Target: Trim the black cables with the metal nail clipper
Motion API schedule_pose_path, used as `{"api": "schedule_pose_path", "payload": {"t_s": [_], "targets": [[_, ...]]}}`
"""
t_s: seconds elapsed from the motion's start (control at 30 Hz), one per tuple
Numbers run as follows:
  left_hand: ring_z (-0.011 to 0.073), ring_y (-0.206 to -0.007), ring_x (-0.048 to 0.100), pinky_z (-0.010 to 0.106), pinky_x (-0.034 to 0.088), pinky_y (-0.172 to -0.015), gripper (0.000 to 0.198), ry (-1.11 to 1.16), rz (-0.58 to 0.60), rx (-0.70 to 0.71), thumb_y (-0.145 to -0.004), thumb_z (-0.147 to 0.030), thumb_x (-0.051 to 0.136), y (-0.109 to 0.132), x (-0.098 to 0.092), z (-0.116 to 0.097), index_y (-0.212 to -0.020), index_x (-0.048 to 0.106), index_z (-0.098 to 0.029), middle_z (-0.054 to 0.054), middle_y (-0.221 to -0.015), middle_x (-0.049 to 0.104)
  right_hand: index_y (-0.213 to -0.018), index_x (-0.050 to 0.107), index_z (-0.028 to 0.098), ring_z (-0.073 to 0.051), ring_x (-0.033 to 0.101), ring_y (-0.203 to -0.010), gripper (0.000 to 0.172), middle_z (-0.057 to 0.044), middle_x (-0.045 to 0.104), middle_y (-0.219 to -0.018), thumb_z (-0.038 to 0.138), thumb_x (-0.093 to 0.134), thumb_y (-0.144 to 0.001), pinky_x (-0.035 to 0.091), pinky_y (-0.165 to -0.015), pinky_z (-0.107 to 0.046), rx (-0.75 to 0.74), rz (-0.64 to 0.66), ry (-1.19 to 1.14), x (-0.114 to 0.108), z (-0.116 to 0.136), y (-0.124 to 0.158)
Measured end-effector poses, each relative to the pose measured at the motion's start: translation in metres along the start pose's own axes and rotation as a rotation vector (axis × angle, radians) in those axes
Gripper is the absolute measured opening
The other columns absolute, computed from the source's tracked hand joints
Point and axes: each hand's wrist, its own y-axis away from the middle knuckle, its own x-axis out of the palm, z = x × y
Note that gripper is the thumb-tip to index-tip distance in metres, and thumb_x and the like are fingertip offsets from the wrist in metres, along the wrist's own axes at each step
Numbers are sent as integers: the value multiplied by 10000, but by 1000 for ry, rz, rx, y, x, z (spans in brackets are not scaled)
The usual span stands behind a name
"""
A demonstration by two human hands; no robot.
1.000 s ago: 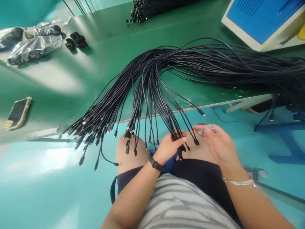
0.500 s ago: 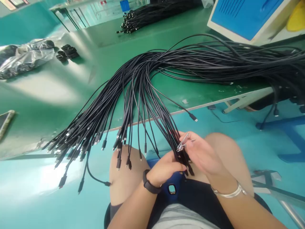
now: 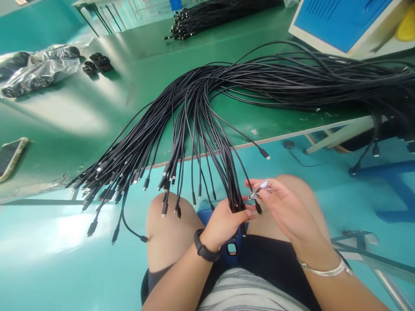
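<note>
My left hand (image 3: 225,222) is closed round a small bunch of black USB cables (image 3: 231,181), their plug ends hanging below the fingers above my lap. In my right hand (image 3: 283,207) are silver nail clippers (image 3: 259,190), held between thumb and fingers. The jaws of the clippers are at a single cable set apart from the bunch, just above its black plug (image 3: 258,207). Whether the jaws touch the cable I cannot tell. More cables of the large bundle (image 3: 201,77) fan out over the table edge to the left, their plugs dangling.
The green table (image 3: 145,86) carries a phone (image 3: 13,157) at left, a clear plastic bag (image 3: 42,71) and black coiled pieces (image 3: 97,64). Behind lie another cable bundle (image 3: 207,19) and a blue-and-white box (image 3: 337,21). A metal stool frame (image 3: 366,255) stands at right.
One cable has come apart from the held bunch, toward the right. My right hand and the clippers have shifted slightly right with it. The view has tilted a little.
</note>
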Motion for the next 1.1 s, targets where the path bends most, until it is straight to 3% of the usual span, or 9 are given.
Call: {"api": "schedule_pose_path", "payload": {"t_s": [0.07, 0.23, 0.4, 0.6, 0.7, 0.87, 1.1], "targets": [[200, -747, 674, 281, 484, -654, 374, 19, 16, 2, -744, -300, 742, -2, 4, 0, -1078, 680, -144, 49, -821, 723, -935, 682, 255, -227, 597, -1087, 254, -57, 671, -1155, 481, 705, -822, 455, -959, -396, 10, 3, -23, 2, -5, 2], [143, -657, 601, 257, 457, -636, 246, 51, 0, 37, -719, -336, 783, -7, 14, 2, -844, 716, -136, 20, -727, 679, -913, 706, 262, -190, 623, -1017, 254, -45, 675, -1153, 483, 736, -790, 518, -849, -301, -7, -7, -58, 5, -4, 5], [153, -671, 651, 261, 499, -632, 275, 131, 0, 15, -768, -377, 734, -6, 22, 2, -889, 647, -146, 38, -779, 702, -901, 726, 275, -150, 641, -967, 177, -22, 693, -1101, 366, 792, -765, 541, -757, -214, -35, -74, -62, -4, -5, 8], [171, -602, 696, 251, 536, -547, 330, 251, -6, -35, -768, -396, 739, 13, 29, -7, -873, 518, -174, 50, -730, 730, -895, 715, 264, -191, 704, -913, 136, -28, 733, -904, 364, 747, -809, 591, -775, -286, -27, -159, -165, -9, -3, 22], [179, -599, 703, 256, 554, -528, 318, 317, 6, -4, -754, -363, 763, 21, 31, -15, -858, 540, -163, 55, -733, 737, -900, 712, 258, -212, 726, -861, 115, -30, 741, -876, 345, 729, -827, 612, -735, -321, -6, -143, -266, -4, 3, 33], [160, -601, 706, 239, 564, -547, 219, 339, 45, 60, -785, -291, 751, 23, 31, -20, -834, 581, -162, 38, -736, 745, -877, 703, 255, -205, 706, -715, 111, -42, 743, -857, 344, 737, -818, 561, -521, -283, 48, -140, -317, 4, 11, 40], [160, -646, 716, 258, 582, -617, 186, 311, 40, 35, -789, -287, 759, 24, 29, -19, -846, 632, -164, 25, -766, 746, -864, 692, 241, -184, 664, -612, 111, -48, 734, -813, 320, 748, -810, 541, -503, -306, 38, -144, -319, 8, 15, 39]]}}
